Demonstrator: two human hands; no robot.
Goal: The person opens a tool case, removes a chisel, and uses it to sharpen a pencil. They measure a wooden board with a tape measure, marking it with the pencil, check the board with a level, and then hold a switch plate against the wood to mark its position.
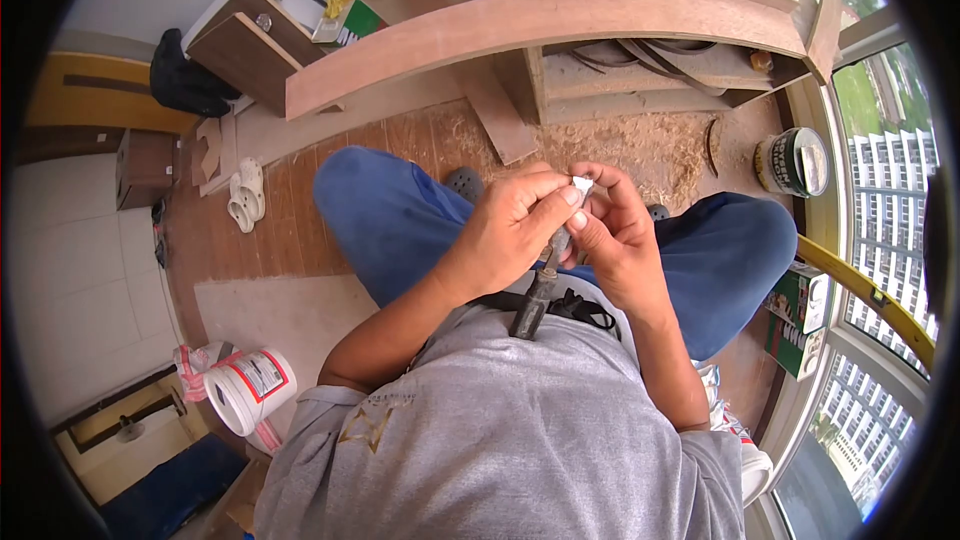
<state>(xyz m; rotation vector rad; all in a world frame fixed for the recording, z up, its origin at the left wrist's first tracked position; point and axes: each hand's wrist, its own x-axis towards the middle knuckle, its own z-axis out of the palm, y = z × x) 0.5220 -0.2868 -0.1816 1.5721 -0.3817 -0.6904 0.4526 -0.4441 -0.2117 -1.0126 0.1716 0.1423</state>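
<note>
I sit with my knees in blue trousers spread apart, both hands together above my lap. My left hand (510,230) pinches a small white piece (582,184) at its fingertips. My right hand (615,235) closes around the upper part of a dark-handled tool (532,305), whose handle points down toward my grey shirt. The white piece sits at the tool's top end, between both hands' fingertips. The tool's tip is hidden by my fingers.
A long curved wooden board (540,25) lies ahead over a sawdust-covered floor. A tin can (793,162) stands at right near the window. A white bucket (250,390) sits lower left, white sandals (245,195) at left, green boxes (797,315) by my right knee.
</note>
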